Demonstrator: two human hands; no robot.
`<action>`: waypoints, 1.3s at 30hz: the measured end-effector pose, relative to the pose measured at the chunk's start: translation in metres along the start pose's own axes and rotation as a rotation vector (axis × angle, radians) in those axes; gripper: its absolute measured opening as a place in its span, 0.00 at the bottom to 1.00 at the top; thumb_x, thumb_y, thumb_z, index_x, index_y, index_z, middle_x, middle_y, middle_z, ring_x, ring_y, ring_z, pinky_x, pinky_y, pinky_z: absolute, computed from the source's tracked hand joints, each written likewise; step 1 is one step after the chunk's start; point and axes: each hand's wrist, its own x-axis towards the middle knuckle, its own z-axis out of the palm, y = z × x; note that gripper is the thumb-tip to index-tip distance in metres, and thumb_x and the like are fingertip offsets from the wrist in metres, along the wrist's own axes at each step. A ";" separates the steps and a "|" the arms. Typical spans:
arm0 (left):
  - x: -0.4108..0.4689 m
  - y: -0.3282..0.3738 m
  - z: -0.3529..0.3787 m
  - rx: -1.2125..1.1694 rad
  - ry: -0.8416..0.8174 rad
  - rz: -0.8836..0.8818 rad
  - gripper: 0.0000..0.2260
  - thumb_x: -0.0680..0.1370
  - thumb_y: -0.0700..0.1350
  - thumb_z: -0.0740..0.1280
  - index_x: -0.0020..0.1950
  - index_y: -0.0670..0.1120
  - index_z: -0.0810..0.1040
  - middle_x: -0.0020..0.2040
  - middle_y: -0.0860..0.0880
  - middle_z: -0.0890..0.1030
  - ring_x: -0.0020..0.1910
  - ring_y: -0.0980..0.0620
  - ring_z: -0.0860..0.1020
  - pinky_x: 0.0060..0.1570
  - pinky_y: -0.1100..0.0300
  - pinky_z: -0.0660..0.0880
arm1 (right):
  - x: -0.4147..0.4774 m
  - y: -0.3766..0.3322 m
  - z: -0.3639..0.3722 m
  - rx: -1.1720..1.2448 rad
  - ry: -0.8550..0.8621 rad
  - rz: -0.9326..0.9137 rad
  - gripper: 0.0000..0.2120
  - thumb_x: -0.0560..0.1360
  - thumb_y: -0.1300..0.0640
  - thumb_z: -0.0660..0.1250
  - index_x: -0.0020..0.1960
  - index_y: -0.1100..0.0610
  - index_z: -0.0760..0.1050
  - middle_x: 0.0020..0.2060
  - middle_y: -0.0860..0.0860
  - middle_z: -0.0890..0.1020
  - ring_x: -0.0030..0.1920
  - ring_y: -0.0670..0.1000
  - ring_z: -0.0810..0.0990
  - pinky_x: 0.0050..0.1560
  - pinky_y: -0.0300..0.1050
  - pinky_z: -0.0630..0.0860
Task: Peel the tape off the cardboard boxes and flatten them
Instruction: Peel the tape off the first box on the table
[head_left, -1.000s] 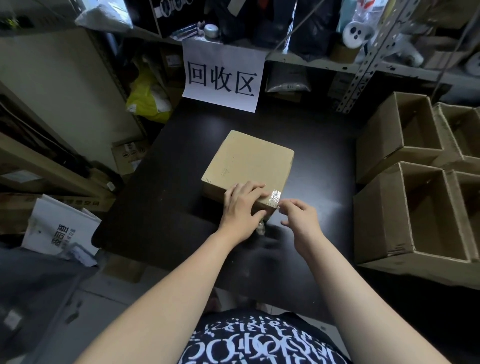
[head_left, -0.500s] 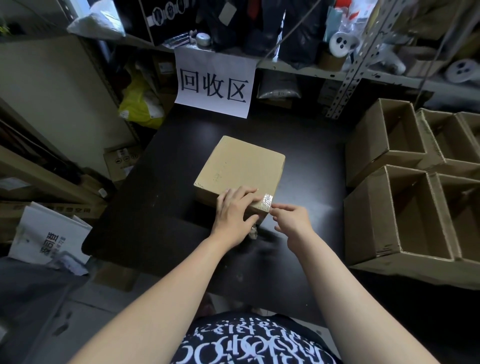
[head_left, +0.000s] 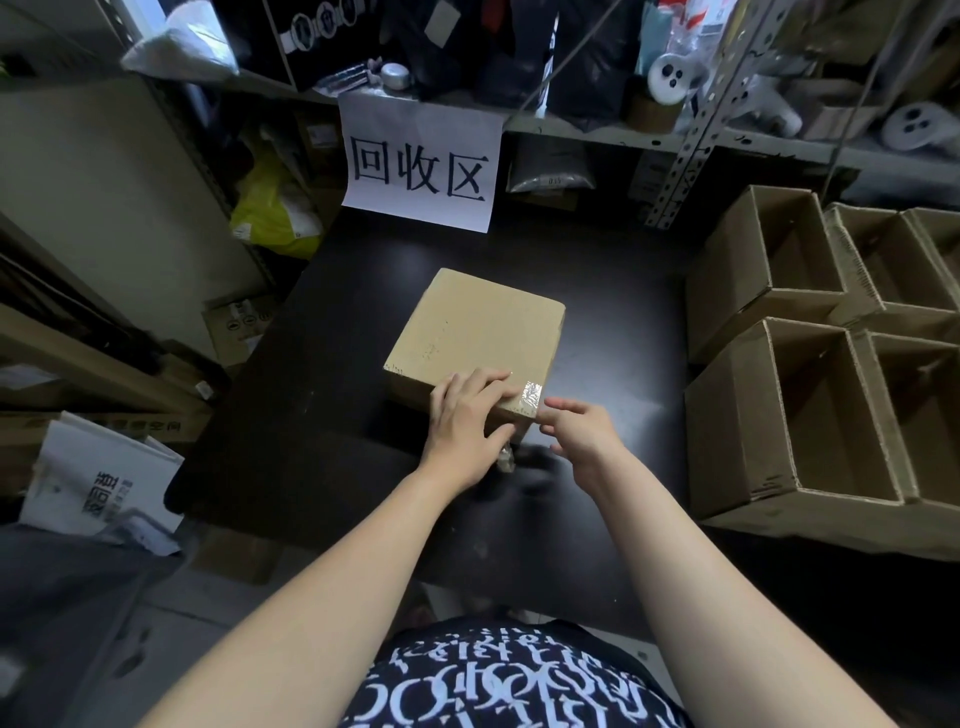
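- At the middle of the dark table (head_left: 322, 415), straight ahead of you, sits the closed cardboard box (head_left: 478, 332).
- Your left hand (head_left: 465, 421) lies flat on its near top edge, fingers straight, pinning it.
- The tape (head_left: 531, 393) folds over that near edge by the right corner.
- Your right hand (head_left: 582, 436) is nearer to it, with its fingertips at the corner just below. Whether they pinch the tape's end cannot be told.
- The hands are close together but not touching.
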 end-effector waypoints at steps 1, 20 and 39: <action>0.000 0.000 0.000 -0.001 0.002 0.003 0.21 0.71 0.43 0.77 0.63 0.52 0.81 0.67 0.57 0.75 0.66 0.55 0.67 0.74 0.49 0.57 | 0.001 0.002 0.000 0.042 -0.014 0.006 0.13 0.79 0.65 0.69 0.63 0.59 0.77 0.48 0.53 0.81 0.50 0.50 0.78 0.50 0.46 0.75; 0.000 -0.005 0.001 0.012 0.003 -0.012 0.22 0.72 0.44 0.77 0.64 0.53 0.80 0.68 0.58 0.75 0.66 0.56 0.68 0.74 0.45 0.59 | -0.003 0.029 -0.005 -0.236 0.114 -0.424 0.06 0.76 0.63 0.74 0.49 0.54 0.81 0.41 0.47 0.85 0.44 0.41 0.82 0.51 0.36 0.78; 0.000 -0.006 0.000 0.031 -0.011 -0.006 0.23 0.71 0.44 0.78 0.65 0.54 0.80 0.68 0.58 0.75 0.64 0.53 0.70 0.70 0.57 0.57 | -0.006 0.014 -0.004 -0.191 -0.015 -0.139 0.11 0.79 0.55 0.65 0.45 0.60 0.83 0.42 0.50 0.83 0.43 0.50 0.75 0.51 0.47 0.70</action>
